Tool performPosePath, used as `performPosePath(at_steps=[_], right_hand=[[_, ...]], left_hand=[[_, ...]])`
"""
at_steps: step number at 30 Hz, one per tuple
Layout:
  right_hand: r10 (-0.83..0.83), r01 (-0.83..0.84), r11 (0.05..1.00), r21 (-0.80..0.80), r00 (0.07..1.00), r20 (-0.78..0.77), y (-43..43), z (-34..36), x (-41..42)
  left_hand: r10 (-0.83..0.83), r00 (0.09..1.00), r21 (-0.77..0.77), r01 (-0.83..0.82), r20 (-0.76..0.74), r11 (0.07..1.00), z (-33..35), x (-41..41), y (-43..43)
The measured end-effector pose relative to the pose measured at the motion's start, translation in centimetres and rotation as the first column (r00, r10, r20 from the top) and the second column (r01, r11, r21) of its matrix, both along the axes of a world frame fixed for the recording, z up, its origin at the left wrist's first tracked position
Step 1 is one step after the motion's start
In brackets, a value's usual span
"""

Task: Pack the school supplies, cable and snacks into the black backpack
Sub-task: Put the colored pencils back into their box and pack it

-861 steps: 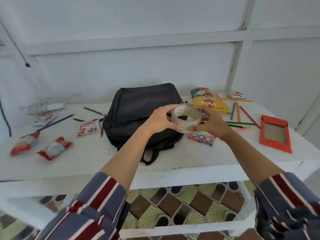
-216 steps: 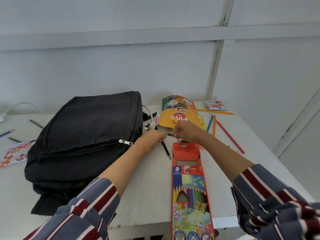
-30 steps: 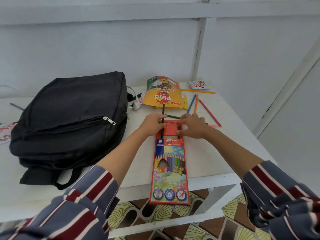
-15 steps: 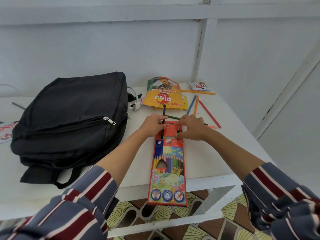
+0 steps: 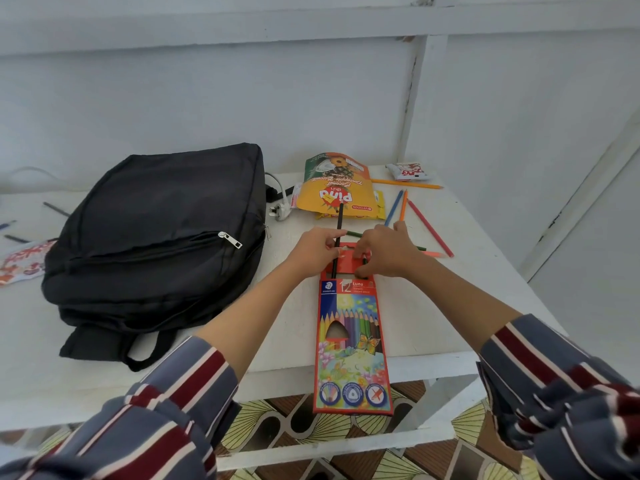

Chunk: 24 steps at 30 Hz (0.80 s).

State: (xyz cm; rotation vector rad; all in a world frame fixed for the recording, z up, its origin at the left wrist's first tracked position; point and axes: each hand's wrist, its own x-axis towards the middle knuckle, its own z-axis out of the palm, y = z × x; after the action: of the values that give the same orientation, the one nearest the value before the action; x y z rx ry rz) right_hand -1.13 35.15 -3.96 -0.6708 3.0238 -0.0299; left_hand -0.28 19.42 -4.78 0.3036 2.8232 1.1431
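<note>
Pencil box (image 5: 349, 341): lower centre of the frame, lying flat on the worktop (image 5: 450, 289), its near end overhanging the front edge and its open flap pointing away.
Left hand (image 5: 317, 249): at the box mouth, thumb and fingers pinching the black pencil (image 5: 338, 223).
Black pencil: its lower end is inside the box opening and its upper end reaches the snack pouch.
Right hand (image 5: 384, 251): fingers curled down onto the flap, seemingly pinching a short dark pencil (image 5: 364, 263); that grip is partly hidden.
Change: seven seconds ago both hands were picking among loose pencils beyond the box; they now work at its mouth. Over the last second the black pencil has barely gone deeper.
Meaning: probably mid-refill, so the box is not yet ready to pack.
Black backpack (image 5: 156, 220): centre left, lying flat, with its zip pull (image 5: 230, 239) drawn across. It looks closed and will likely need opening.
Loose pencils: green (image 5: 354, 233) between the hands; blue (image 5: 394, 207), orange (image 5: 403, 204) and red (image 5: 431, 228) right of centre.
Charger plug (image 5: 278, 213): just beside the backpack's right edge.
Snack pouch (image 5: 334, 187): upper centre, unpacked.
Small snack packet (image 5: 407, 171): far right corner.
</note>
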Motion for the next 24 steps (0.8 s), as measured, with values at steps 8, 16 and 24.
performPosePath(at_steps=[8, 16, 24], right_hand=[[0.163, -0.147, 0.979, 0.142, 0.981, -0.107, -0.33, -0.02, -0.14], [0.258, -0.232, 0.956, 0.177, 0.956, -0.139, 0.00, -0.27, -0.44], [0.290, -0.259, 0.947, 0.188, 0.944, -0.157, -0.06, -0.65, -0.87]], left_hand=[[-0.001, 1.000, -0.001, 0.001, -0.010, 1.000, 0.19, -0.01, 0.16], [0.050, 0.999, 0.029, -0.051, 0.012, 0.998, 0.33, -0.09, -0.05], [0.064, 0.998, 0.064, -0.065, 0.017, 0.996, 0.10, -0.17, -0.18]])
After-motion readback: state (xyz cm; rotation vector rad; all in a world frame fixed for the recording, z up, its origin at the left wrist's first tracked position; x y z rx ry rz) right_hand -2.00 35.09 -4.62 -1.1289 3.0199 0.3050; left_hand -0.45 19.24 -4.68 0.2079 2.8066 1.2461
